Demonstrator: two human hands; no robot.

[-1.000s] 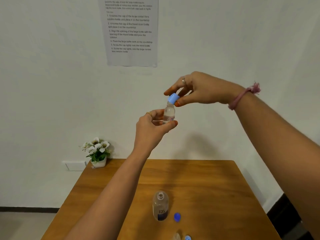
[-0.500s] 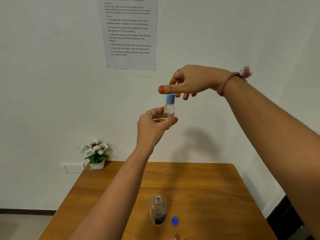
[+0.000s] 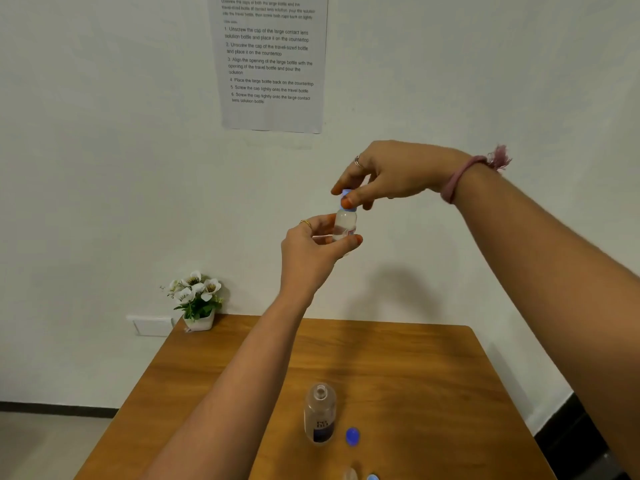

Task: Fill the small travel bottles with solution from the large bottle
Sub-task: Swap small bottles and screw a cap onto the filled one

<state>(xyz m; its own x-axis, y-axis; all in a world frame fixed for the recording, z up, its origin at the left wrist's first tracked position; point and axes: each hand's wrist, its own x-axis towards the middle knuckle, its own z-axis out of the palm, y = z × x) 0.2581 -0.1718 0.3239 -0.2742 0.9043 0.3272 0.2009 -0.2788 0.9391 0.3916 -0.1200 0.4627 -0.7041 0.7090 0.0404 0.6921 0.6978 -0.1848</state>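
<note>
Small travel bottle (image 3: 344,226): upright, clear, held in the air well above the table (image 3: 398,362); pale liquid visible inside; red marking on the label.
Light blue cap (image 3: 347,195): seated on the neck of the small travel bottle, mostly hidden behind fingertips.
Left hand (image 3: 313,252): below and just left of the small travel bottle; thumb and fingers curled round the lower body, clamped on it; gold ring on one finger.
Right hand (image 3: 391,173): directly above the small travel bottle; thumb and forefinger pinched together on the light blue cap; other fingers curled behind; ring on one finger; pink band (image 3: 460,176) at the wrist.
Large bottle (image 3: 320,414): far below the small travel bottle, standing upright on the table near its front edge; neck open, no cap on; dark label on the lower half.
Dark blue cap (image 3: 352,436): on the table just right of the large bottle, apart from it.
Second small bottle (image 3: 350,474): on the table below the small travel bottle, cut off by the bottom edge; details not discernible.
Second light blue cap (image 3: 372,477): beside the second small bottle, also cut off.
Flower pot (image 3: 197,303): white blossoms, at the table's far left corner, well left of the small travel bottle.
Instruction sheet (image 3: 273,64): on the wall, above and left of the small travel bottle.
</note>
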